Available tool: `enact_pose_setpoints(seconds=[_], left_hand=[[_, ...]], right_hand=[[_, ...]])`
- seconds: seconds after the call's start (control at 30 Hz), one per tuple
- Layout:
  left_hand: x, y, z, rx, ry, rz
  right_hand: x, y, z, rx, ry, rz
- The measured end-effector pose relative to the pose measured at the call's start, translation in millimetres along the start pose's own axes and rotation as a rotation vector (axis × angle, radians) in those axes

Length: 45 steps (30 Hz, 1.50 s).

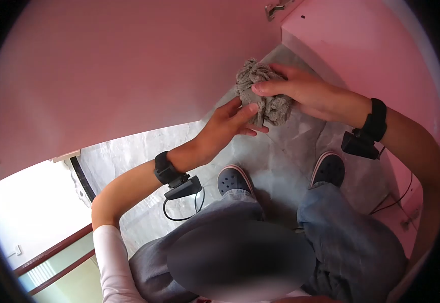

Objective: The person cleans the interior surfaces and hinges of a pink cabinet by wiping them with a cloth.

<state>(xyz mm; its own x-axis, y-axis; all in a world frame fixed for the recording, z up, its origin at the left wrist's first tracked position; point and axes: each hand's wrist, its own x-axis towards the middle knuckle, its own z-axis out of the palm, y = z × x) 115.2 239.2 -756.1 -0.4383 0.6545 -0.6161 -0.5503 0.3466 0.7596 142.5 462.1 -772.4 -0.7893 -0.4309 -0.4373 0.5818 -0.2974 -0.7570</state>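
A bunched grey cloth (279, 109) with a fluffy, towel-like texture is held up between both hands, above the floor. My right hand (300, 92) grips it from the right, thumb across the front and the other fingers mostly behind it. From the lower left, my left hand (230, 121) has its fingers around the cloth's near edge; some of the fingertips are hidden by the folds. Each wrist wears a black strap with a small black device, the left device (183, 187) and the right device (359, 143).
A large pink panel (129, 65) spans the upper left, with a metal hinge (274, 10) at its top right. Another pink panel (376, 55) stands on the right. Below is a grey marbled floor (280, 151), where my dark clogs (234, 180) stand. A reddish rail (53, 250) runs at lower left.
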Motion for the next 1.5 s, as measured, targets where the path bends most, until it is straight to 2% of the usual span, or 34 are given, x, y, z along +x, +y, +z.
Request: enact_pose_setpoints(seconds=[0.03,0.1,0.13,0.17,0.2,0.23,0.27,0.3,0.33,0.37,0.4,0.53,0.6,0.73,0.8,0.83,0.9,0.93,1.0,1.03,1.1,1.2,1.23,1.3,1.4,1.5], left_hand=[[1.7,1.5,-1.8,0.05,-0.009,0.024],[-8.5,1.9,-2.5,0.1,-0.021,0.049],[-8.5,6.2,-2.0,0.092,0.025,0.161],[-10.4,10.7,-0.6,0.084,0.073,0.268],[-12.2,16.7,1.2,0.089,0.077,0.262],[-14.3,25.2,3.7,0.067,0.131,0.362],[-10.9,26.3,12.3,0.052,0.185,0.465],[-11.3,30.2,14.7,0.058,0.183,0.46],[-14.0,33.5,15.7,0.002,0.204,0.559],[-15.9,36.2,15.2,-0.056,0.229,0.657],[-17.7,36.5,10.8,-0.054,0.232,0.654],[-32.7,53.0,7.5,-0.031,0.289,0.659],[-35.5,60.3,5.9,-0.152,0.278,0.605],[-27.1,55.1,0.5,-0.213,0.335,0.583],[-21.8,50.3,-7.8,-0.293,0.313,0.447],[-20.9,51.3,-14.0,-0.288,0.316,0.468],[-12.5,51.7,-28.0,-0.179,0.229,0.326],[-9.5,55.3,-32.4,-0.177,0.23,0.341],[1.8,40.2,-36.7,-0.159,0.178,0.212],[3.1,39.6,-36.0,-0.155,0.173,0.223],[2.1,44.4,-33.3,-0.135,0.141,0.204],[-9.1,56.3,-12.8,-0.19,0.117,0.268],[-9.3,57.4,-10.0,-0.185,0.115,0.276],[-22.4,56.9,-5.3,-0.226,0.075,0.43],[-35.5,64.8,3.3,-0.27,0.016,0.501],[-39.2,63.1,3.1,-0.275,-0.037,0.458]], right_hand=[[0.7,-0.8,-1.8,-0.002,0.003,-0.002],[-2.5,0.5,6.7,-0.171,0.071,-0.173],[-4.4,-5.2,8.8,-0.168,0.071,-0.174],[-7.8,-15.4,13.5,-0.274,0.061,-0.35],[-8.6,-23.2,17.7,-0.38,0.052,-0.531],[-7.0,-27.1,22.0,-0.376,0.05,-0.538],[-8.8,-22.0,19.8,-0.478,0.104,-0.799],[-5.8,-21.1,22.3,-0.577,0.165,-1.047],[3.1,-23.9,21.3,-0.572,0.168,-1.048],[15.6,-32.4,16.7,-0.654,0.132,-1.256],[24.7,-36.8,14.3,-0.737,0.092,-1.463],[32.3,-58.4,38.8,-0.74,0.162,-1.462],[26.8,-67.4,48.2,-0.927,0.266,-1.354],[57.1,-52.0,42.0,-0.839,0.277,-1.479],[54.8,-46.1,38.2,-0.986,0.381,-1.256],[53.1,-48.7,38.8,-0.995,0.374,-1.275],[50.7,-50.0,36.9,-0.952,0.386,-1.144],[50.9,-49.4,36.1,-0.961,0.382,-1.156],[53.1,-24.7,28.0,-0.802,0.389,-0.998],[49.9,-26.0,26.6,-0.81,0.392,-1.007],[40.8,-33.4,25.8,-0.719,0.329,-0.876],[21.0,-42.7,35.2,-0.6,0.41,-0.817],[14.9,-49.1,37.4,-0.605,0.412,-0.826],[-6.0,-70.6,58.0,-0.683,0.461,-1.007],[-22.9,-103.0,73.8,-0.72,0.415,-1.136],[-11.0,-114.1,75.3,-0.722,0.38,-1.231]])
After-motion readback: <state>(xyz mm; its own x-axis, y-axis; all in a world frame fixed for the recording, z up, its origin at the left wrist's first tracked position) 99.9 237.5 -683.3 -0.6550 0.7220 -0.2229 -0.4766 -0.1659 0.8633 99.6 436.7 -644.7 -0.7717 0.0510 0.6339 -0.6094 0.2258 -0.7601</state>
